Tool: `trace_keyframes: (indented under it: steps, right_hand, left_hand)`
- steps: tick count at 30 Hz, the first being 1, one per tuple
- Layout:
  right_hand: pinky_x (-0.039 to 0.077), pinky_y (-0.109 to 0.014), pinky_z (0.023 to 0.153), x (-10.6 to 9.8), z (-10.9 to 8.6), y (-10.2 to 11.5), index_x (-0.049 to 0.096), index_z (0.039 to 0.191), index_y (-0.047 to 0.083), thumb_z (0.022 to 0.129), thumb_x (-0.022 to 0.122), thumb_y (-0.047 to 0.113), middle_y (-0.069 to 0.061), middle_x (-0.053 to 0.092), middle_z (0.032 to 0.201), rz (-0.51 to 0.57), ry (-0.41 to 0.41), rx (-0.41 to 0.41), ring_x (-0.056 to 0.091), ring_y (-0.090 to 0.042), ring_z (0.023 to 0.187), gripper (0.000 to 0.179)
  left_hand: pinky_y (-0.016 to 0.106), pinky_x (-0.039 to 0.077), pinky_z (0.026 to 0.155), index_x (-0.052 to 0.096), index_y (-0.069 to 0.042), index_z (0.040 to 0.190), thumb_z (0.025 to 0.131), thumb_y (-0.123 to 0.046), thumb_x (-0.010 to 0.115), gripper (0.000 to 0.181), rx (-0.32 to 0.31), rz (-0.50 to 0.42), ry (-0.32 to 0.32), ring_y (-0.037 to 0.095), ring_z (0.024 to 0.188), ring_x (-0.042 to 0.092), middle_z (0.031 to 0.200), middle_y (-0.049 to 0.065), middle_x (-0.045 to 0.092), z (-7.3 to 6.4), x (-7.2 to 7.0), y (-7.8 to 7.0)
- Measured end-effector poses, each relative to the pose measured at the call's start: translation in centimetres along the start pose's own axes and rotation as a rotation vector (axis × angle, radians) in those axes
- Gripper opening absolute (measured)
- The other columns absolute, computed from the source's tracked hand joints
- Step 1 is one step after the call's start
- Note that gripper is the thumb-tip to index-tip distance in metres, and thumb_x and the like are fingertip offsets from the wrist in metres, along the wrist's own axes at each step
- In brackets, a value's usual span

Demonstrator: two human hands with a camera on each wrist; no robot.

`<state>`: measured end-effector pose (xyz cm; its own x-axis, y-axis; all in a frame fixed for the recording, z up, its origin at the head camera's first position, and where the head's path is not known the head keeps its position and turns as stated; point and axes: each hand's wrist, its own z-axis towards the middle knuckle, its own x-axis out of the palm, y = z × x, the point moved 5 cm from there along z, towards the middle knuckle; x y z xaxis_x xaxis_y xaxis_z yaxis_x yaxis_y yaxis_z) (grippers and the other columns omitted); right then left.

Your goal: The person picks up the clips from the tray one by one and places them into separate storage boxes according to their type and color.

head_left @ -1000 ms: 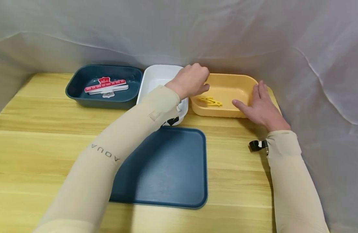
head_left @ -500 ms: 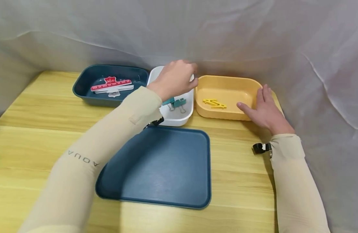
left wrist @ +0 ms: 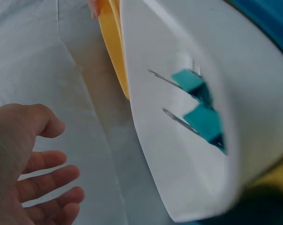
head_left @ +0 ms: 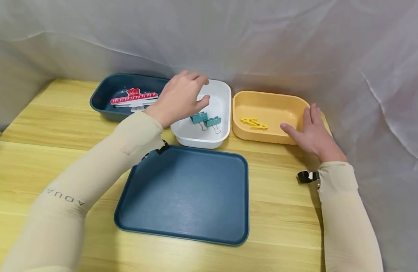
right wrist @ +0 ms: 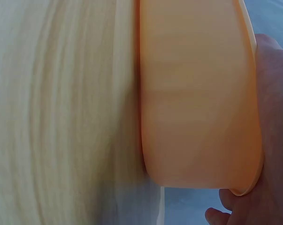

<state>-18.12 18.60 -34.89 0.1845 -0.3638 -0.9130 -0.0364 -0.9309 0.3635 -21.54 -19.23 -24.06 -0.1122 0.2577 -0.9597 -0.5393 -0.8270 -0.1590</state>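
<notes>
My left hand (head_left: 181, 96) hovers between the dark blue bin (head_left: 108, 113) and the white bin (head_left: 203, 142), thumb and fingers spread and holding nothing. In the left wrist view the left hand (left wrist: 42, 168) is apart from the white bin's rim. Two teal binder clips (head_left: 206, 119) with wire handles lie inside this bin. My right hand (head_left: 314, 132) rests against the right end of the yellow bin (head_left: 263, 138), its fingers straight and its thumb over the front rim. Yellow clothespins (head_left: 254, 123) lie in the yellow bin.
A red clip (head_left: 134, 98) and a partly hidden white clip (head_left: 137, 104) lie in the dark blue bin. A blue tray (head_left: 185, 196) lies on the wooden table (head_left: 280, 211) in front of the bins. Grey cloth (head_left: 270, 41) hangs close behind.
My left hand has moved left from the gap between the white and yellow bins, uncovering the binder clips, and its fingers have spread. The right hand stays at the yellow bin.
</notes>
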Motion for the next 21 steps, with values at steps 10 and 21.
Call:
trace_keyframes:
  steps: [10, 21]
  right_hand:
    - [0.003, -0.07, 0.126, 0.2, -0.1, -0.9, -0.023, 0.158, 0.005, 0.095, 0.035, 0.081, -0.009, -0.04, 0.164, -0.001, 0.007, 0.014, -0.034, -0.034, 0.155, 0.115]
    - [0.004, -0.07, 0.126, -0.1, -0.7, -2.4, -0.023, 0.158, 0.006, 0.095, 0.035, 0.081, -0.008, -0.038, 0.165, -0.009, -0.011, 0.021, -0.032, -0.035, 0.156, 0.114]
  left_hand:
    - [0.054, 0.045, 0.109, 0.06, 0.0, 0.139, 0.1, -0.036, 0.06, 0.053, -0.096, 0.012, -0.038, 0.04, 0.126, 0.054, 0.14, 0.022, 0.063, -3.8, 0.2, 4.1]
    - [0.062, 0.043, 0.108, 0.061, 0.002, 0.137, 0.099, -0.031, 0.064, 0.051, -0.157, -0.04, -0.11, 0.045, 0.126, 0.051, 0.139, 0.026, 0.061, -7.8, 0.4, 7.1]
